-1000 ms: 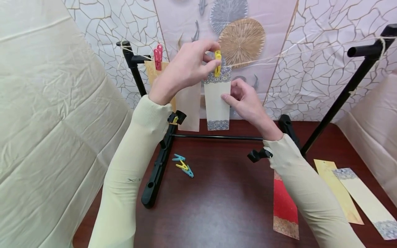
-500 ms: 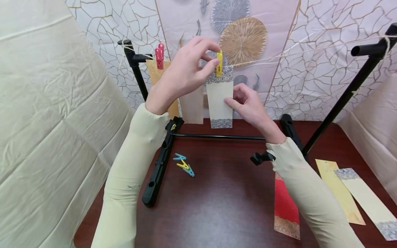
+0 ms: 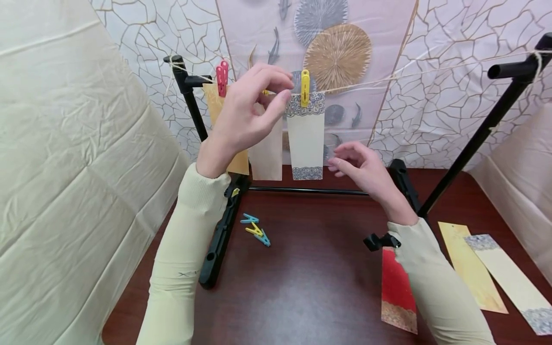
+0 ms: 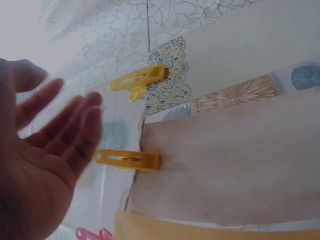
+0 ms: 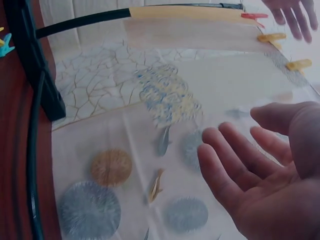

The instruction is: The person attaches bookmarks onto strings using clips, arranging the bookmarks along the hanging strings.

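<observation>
A cream paper strip with blue patterned ends (image 3: 306,139) hangs from the string (image 3: 358,87), held there by a yellow clothespin (image 3: 305,88). Left of the clothespin, apart from it, my left hand (image 3: 247,112) has loosely bent fingers and holds nothing. My right hand (image 3: 364,170) is just right of the strip's lower part, relaxed and not touching it. A plain beige strip (image 3: 266,153) hangs behind the left hand; its yellow clothespin (image 4: 129,160) shows in the left wrist view. Farther left hangs an orange-yellow strip (image 3: 238,163) under a pink clothespin (image 3: 222,79).
Several blue and yellow clothespins (image 3: 255,230) lie on the dark table (image 3: 293,287). At right lie a red strip (image 3: 397,282), a yellow strip (image 3: 474,268) and another cream strip (image 3: 509,278). Black stand posts (image 3: 470,143) carry the string at both sides.
My left hand has let go of the yellow clothespin and moved left and down. My right hand has released the cream strip's edge and moved down to the right. The strip stays hanging.
</observation>
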A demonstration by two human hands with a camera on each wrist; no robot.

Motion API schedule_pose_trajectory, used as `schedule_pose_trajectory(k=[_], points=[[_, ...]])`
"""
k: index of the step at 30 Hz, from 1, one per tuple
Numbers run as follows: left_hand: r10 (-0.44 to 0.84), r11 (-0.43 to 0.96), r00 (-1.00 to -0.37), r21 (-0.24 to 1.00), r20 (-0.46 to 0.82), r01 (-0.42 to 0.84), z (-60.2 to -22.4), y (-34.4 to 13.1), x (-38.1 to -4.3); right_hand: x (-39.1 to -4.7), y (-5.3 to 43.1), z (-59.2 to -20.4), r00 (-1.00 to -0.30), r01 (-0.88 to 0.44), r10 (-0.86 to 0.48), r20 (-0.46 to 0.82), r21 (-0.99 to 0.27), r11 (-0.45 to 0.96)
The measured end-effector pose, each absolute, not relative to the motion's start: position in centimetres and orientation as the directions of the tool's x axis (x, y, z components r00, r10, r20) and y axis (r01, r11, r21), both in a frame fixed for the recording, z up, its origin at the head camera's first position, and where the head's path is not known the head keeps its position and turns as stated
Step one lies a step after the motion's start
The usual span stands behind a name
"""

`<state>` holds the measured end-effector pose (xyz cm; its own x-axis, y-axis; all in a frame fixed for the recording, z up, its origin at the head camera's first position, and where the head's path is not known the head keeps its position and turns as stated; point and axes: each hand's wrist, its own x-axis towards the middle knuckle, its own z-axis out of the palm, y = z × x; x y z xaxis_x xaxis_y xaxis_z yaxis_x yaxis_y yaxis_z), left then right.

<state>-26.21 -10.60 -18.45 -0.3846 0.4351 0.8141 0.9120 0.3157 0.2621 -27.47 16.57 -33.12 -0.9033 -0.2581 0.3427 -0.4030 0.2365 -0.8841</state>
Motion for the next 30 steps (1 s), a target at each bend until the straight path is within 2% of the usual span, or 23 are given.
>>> schedule_pose_trajectory(k=[4, 7, 17, 25, 30], points=[[0.427, 0.251, -0.26, 0.163, 0.866, 0.954, -19.6, -11.2, -26.3, -26.5, 17.9, -34.3, -0.919, -0.351, -0.286, 0.271, -0.894, 0.279], [0.418, 0.241, -0.252, 0.161, 0.873, 0.957, -20.5, -11.5, -26.2, -25.9, 18.7, -34.9, -0.931, -0.322, -0.277, 0.236, -0.889, 0.326], [0.322, 0.187, -0.383, 0.339, 0.866, 0.922, -23.7, -12.7, -26.1, -24.7, 21.3, -36.6, -0.925, -0.356, -0.281, 0.255, -0.841, 0.408], [0.282, 0.166, -0.481, 0.452, 0.83, 0.876, -26.5, -13.8, -25.8, -24.1, 23.7, -38.6, -0.938, -0.325, -0.284, 0.199, -0.788, 0.523], [0.232, 0.184, -0.57, 0.54, 0.788, 0.821, -28.5, -14.1, -25.5, -23.4, 25.2, -39.9, -0.937, -0.323, -0.301, 0.175, -0.759, 0.566]])
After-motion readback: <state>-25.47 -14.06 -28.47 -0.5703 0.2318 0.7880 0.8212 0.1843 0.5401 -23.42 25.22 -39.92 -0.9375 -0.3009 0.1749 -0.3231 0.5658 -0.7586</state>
